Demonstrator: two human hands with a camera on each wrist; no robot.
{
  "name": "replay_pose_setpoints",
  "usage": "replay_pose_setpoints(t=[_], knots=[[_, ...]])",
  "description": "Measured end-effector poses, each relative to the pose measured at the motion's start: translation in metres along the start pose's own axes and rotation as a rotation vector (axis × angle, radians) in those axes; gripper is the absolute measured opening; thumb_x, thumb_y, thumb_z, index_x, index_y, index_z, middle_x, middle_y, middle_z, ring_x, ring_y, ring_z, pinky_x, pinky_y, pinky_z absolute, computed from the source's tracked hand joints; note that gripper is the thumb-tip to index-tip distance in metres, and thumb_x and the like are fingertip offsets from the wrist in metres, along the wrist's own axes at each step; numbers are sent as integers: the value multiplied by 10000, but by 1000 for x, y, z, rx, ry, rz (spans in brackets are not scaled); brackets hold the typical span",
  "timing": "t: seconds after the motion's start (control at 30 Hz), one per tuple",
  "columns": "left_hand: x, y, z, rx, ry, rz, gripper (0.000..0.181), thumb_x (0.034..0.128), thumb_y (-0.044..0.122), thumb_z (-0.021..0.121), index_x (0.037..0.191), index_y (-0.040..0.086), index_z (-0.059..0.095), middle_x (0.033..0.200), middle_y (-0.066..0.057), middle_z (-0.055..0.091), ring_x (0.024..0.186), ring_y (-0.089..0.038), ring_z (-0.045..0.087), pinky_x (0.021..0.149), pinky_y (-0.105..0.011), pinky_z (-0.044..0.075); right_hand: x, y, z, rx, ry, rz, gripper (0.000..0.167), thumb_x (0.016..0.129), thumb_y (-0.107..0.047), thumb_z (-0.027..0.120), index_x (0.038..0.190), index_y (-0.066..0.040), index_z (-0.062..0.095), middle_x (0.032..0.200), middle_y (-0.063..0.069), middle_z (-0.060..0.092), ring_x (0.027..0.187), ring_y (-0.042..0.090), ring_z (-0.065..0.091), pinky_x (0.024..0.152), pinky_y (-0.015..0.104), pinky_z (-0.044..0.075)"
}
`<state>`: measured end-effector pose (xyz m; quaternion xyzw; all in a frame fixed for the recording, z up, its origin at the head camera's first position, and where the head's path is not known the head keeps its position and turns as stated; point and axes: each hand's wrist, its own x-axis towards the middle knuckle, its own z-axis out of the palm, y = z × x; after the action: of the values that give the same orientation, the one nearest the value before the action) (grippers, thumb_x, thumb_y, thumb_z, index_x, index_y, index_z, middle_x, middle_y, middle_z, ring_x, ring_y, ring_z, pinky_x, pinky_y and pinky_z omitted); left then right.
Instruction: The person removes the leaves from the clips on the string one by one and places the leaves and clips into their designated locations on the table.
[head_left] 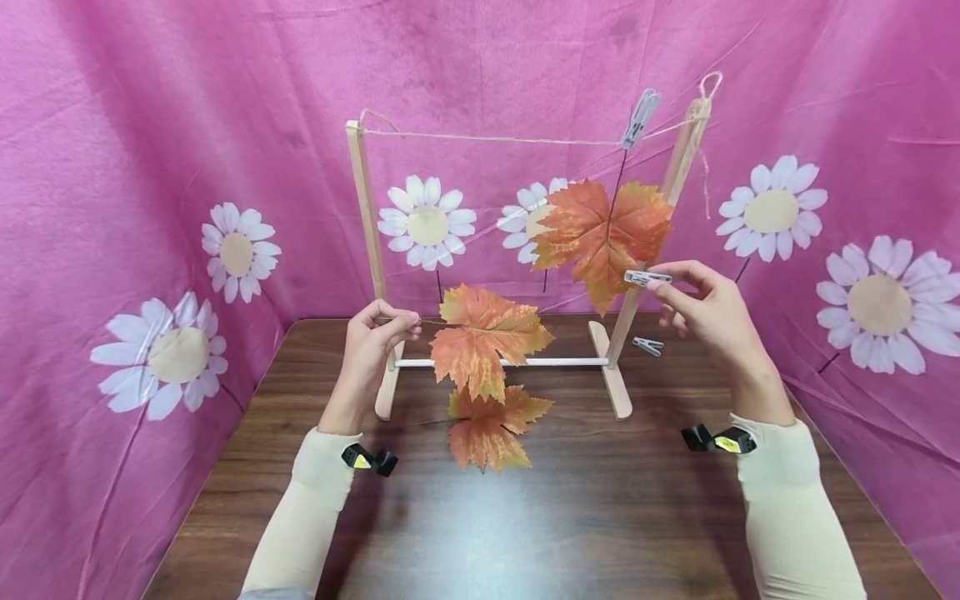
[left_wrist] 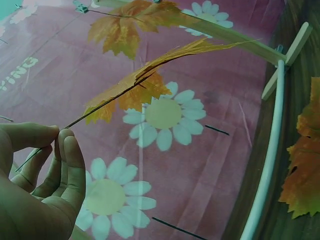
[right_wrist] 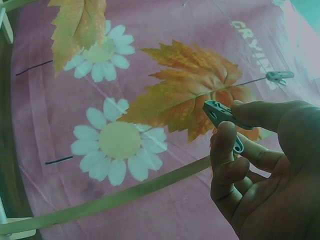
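Observation:
Between thumb and fingers my left hand pinches the thin dark stem of an orange maple leaf. In the left wrist view that leaf appears nearly edge-on, its stem crossing the fingertips. My right hand pinches a grey clothespin, which the right wrist view shows between thumb and forefinger. Just above it another maple leaf hangs by its stem from the string, held by a second clothespin. A third leaf lies on the table below the left hand's leaf.
A wooden frame with a left post, a right post and a white lower bar stands on the dark table. A loose clothespin lies by its right foot. Pink cloth with daisies surrounds the table.

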<state>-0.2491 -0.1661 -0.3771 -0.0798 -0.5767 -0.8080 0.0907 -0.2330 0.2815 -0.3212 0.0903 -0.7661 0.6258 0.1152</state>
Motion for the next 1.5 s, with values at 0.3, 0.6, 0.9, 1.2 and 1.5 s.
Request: replay_pose_setpoints(t=[0.3,0.6,0.9,1.2,1.5], knots=[[-5,-15,-3,-22,15,-46,326,948,-170,607,766,100,613,810,-13,803,690,-121,747,708,-259,639,-4,23,-8,-87,-33,40,273,1007,-132,743,1277,-158,714,881,-155,780,561,69,666,474,205,484],[-11,-35,-10,-59,42,-109,316,945,-166,613,766,94,614,804,-27,796,687,-130,735,717,-253,633,-4,50,-15,-261,-33,87,317,1010,-221,754,1289,-91,677,763,-229,716,567,23,652,470,215,486],[-19,-53,-16,-66,69,-153,303,941,-163,612,772,88,619,814,-59,798,678,-131,732,679,-241,622,-5,78,-25,-367,-62,117,417,996,-205,771,1319,22,634,661,-194,670,575,4,618,477,233,477],[-30,-73,-23,-79,88,-188,314,938,-168,607,756,87,589,795,-43,793,672,-138,728,673,-244,621,-4,110,-30,-437,-94,176,390,1007,-192,741,1324,16,651,681,-90,644,544,53,543,450,294,484],[-39,-91,-28,-62,93,-222,289,933,-161,607,782,82,569,783,-35,772,691,-149,721,681,-256,616,-7,134,-34,-385,-80,256,438,984,-207,764,1345,13,649,739,-116,652,626,65,602,512,312,523]])
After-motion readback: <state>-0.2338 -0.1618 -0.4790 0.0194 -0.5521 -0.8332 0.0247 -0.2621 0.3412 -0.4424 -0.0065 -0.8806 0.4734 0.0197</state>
